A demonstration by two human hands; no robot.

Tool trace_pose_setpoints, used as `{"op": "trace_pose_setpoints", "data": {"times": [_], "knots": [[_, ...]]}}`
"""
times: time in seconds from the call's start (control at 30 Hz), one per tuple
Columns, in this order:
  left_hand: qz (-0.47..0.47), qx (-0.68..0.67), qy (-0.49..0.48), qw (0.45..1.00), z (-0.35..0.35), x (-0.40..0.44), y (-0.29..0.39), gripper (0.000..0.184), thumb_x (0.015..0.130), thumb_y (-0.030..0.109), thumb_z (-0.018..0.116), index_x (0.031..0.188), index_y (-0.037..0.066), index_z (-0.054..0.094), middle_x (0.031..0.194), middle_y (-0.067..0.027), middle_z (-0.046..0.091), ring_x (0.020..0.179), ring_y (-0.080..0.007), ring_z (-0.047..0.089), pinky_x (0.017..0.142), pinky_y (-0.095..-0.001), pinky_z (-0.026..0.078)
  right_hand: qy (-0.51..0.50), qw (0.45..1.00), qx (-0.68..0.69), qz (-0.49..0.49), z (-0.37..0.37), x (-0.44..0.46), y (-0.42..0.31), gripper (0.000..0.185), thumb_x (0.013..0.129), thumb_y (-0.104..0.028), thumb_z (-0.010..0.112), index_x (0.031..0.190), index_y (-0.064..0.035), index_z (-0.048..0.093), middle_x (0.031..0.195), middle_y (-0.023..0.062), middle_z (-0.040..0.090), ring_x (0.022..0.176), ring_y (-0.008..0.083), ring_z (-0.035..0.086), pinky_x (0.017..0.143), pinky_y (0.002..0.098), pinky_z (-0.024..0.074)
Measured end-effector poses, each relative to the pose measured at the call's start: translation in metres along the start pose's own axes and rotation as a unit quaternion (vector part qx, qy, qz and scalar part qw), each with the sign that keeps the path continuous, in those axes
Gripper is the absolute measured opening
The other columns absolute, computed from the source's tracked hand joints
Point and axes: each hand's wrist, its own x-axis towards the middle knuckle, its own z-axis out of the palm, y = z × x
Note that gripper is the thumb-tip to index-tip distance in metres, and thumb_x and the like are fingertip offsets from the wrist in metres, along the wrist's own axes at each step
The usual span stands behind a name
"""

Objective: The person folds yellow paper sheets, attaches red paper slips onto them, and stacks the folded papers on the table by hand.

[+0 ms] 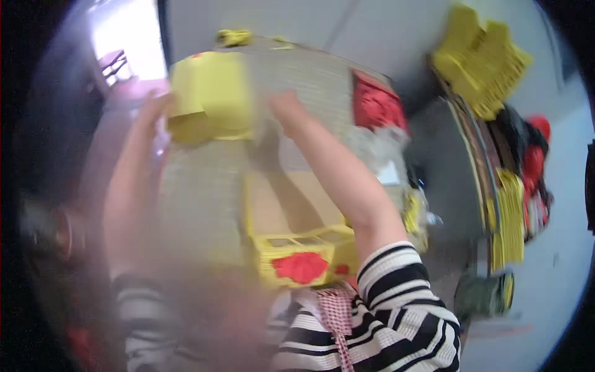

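A yellow folded cardboard box (214,93), smeared by motion, is raised at the far left of the table. My left hand (158,106) is at its left side and appears to grip its edge, though the fingers are blurred. To the right of the box, and apart from it, is my right hand (287,108). Its fingers look curled, but blur hides whether anything is in them. Below my right forearm lies yellow cardboard with a red print (302,266) on its near side and a plain brown surface (288,201) on top.
A red bag or box (378,102) and crumpled clear plastic (378,146) are at the table's right side. Yellow cutout pieces (480,59) sit farther right, with a yellow stack (510,217) below. A roll of yellow material (234,37) lies at the far edge.
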Motion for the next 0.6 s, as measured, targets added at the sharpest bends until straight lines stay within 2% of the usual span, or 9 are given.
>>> {"op": "trace_pose_setpoints", "data": {"times": [0.07,0.13,0.2,0.23,0.3,0.4,0.47,0.57,0.6], "knots": [[0.078,0.136,0.056,0.986,-0.02,0.022,0.001,0.077,0.077,0.029,0.07,0.138,-0.001,0.032,0.134,-0.0209,0.044,0.123,-0.0297,0.044,0.102,-0.0395,0.033,0.094,0.992,-0.078,-0.01,-0.049,-0.015,0.008,0.078,0.071,-0.029,0.072,0.129,0.0081,0.034,0.121,0.0269,0.051,0.112,0.0375,0.052,0.094,0.0401,0.0436],[0.158,0.238,0.135,0.949,-0.035,0.032,0.021,0.065,0.08,0.023,0.067,0.135,0.0,0.04,0.131,-0.0196,0.048,0.118,-0.0286,0.049,0.098,-0.0374,0.039,0.269,0.9,-0.27,-0.212,-0.1,-0.026,0.028,0.065,0.066,-0.019,0.068,0.12,0.0064,0.043,0.111,0.0269,0.055,0.106,0.0398,0.054,0.091,0.0415,0.0439],[0.288,0.162,0.168,0.929,-0.033,0.047,0.023,0.055,0.085,0.019,0.063,0.133,0.002,0.043,0.13,-0.0182,0.05,0.118,-0.027,0.05,0.099,-0.0354,0.04,0.268,0.906,-0.231,-0.232,-0.173,-0.066,0.02,0.063,0.065,-0.018,0.068,0.118,0.0063,0.044,0.112,0.0274,0.054,0.108,0.0401,0.053,0.094,0.0417,0.0423],[0.309,0.098,0.102,0.941,-0.011,0.015,0.053,0.053,0.087,0.018,0.061,0.134,0.003,0.043,0.131,-0.0173,0.049,0.12,-0.0261,0.048,0.101,-0.035,0.038,0.241,0.915,-0.188,-0.264,-0.21,-0.092,0.018,0.061,0.064,-0.017,0.067,0.117,0.0061,0.046,0.112,0.0279,0.054,0.109,0.0405,0.052,0.096,0.042,0.0407],[0.352,0.012,-0.037,0.935,0.036,-0.084,0.121,0.049,0.089,0.015,0.058,0.134,0.003,0.042,0.129,-0.0156,0.05,0.122,-0.0249,0.047,0.102,-0.0343,0.037,0.412,0.804,-0.337,-0.265,-0.274,-0.127,0.039,0.073,0.068,-0.016,0.068,0.13,0.0071,0.039,0.116,0.0237,0.054,0.113,0.0306,0.052,0.098,0.0367,0.0403],[0.348,-0.017,-0.247,0.904,0.089,-0.228,0.191,0.047,0.089,0.013,0.058,0.132,0.002,0.044,0.121,-0.0129,0.055,0.117,-0.0242,0.051,0.102,-0.0347,0.038,0.492,0.672,-0.481,-0.273,-0.336,-0.238,0.041,0.07,0.072,-0.018,0.069,0.132,0.0037,0.038,0.126,0.0224,0.047,0.117,0.0363,0.046,0.101,0.0413,0.035],[0.343,-0.152,-0.466,0.801,0.101,-0.295,0.204,0.054,0.084,0.01,0.063,0.133,0.003,0.042,0.119,-0.0106,0.055,0.109,-0.0244,0.055,0.096,-0.0374,0.043,0.471,0.597,-0.585,-0.281,-0.374,-0.306,0.045,0.081,0.07,-0.018,0.073,0.137,-0.0015,0.031,0.127,0.0208,0.046,0.115,0.0371,0.045,0.1,0.0444,0.0347],[0.252,-0.306,-0.529,0.75,0.121,-0.375,0.212,0.053,0.078,0.01,0.069,0.124,0.0,0.045,0.105,-0.0148,0.062,0.096,-0.0299,0.062,0.087,-0.0414,0.049,0.504,0.555,-0.635,-0.186,-0.424,-0.388,0.058,0.088,0.067,-0.021,0.076,0.14,-0.0102,0.029,0.128,0.0167,0.045,0.115,0.035,0.046,0.097,0.0445,0.0364],[0.247,-0.333,-0.638,0.649,0.127,-0.384,0.218,0.043,0.08,0.008,0.067,0.116,-0.001,0.046,0.097,-0.0198,0.062,0.091,-0.0334,0.063,0.082,-0.0429,0.05,0.512,0.528,-0.66,-0.151,-0.435,-0.407,0.063,0.09,0.066,-0.023,0.077,0.141,-0.0126,0.028,0.13,0.0158,0.044,0.115,0.0348,0.046,0.096,0.0469,0.0365]]}}
